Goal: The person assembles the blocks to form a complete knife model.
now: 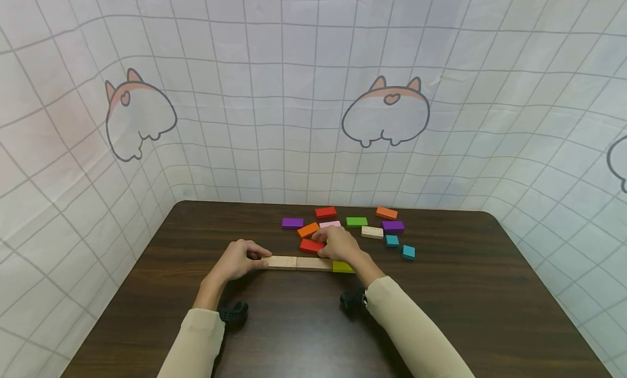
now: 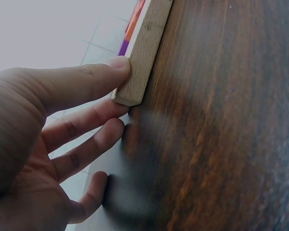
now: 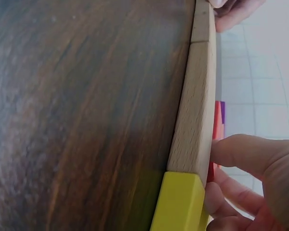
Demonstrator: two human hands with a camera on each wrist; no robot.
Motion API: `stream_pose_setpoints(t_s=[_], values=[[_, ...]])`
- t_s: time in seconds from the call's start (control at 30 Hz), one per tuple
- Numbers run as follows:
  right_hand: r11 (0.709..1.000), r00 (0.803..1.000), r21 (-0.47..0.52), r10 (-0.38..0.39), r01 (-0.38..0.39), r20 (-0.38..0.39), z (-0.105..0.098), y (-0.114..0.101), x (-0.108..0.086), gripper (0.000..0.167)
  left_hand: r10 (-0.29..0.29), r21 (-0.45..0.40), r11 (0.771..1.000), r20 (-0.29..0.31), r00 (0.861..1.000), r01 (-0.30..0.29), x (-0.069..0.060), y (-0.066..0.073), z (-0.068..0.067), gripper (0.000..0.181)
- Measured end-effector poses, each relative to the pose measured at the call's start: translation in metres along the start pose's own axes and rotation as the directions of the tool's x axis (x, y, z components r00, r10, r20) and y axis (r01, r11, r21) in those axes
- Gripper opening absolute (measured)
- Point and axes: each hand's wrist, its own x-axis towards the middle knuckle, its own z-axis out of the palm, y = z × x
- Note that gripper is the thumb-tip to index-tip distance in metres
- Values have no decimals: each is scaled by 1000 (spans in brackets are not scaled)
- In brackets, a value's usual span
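Note:
A row of blocks lies end to end: a plain wooden block at the left, a second wooden block, then a yellow block partly under the right forearm. My left hand pinches the row's left end between thumb and index finger, and its other fingers touch the table in the left wrist view. Just behind the row, my right hand grips the right end of a red block. In the right wrist view that red block is mostly hidden behind the row and the fingers.
Behind the right hand lie loose blocks: orange, purple, pink, another red and green. A wooden block and two small blue blocks lie further right. A patterned white curtain surrounds the dark table.

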Motion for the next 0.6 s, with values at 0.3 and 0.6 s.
stream_pose_setpoints(t_s=[0.3,0.6], values=[[987,993,102,-119,121,-20,-16,8,-7,44,2,9,1000,-1,1000,-2,1,0,1,17],[966,985,196,-173,170,-1,-50,38,-38,44,-7,9,1000,-4,1000,7,1,0,1,17]])
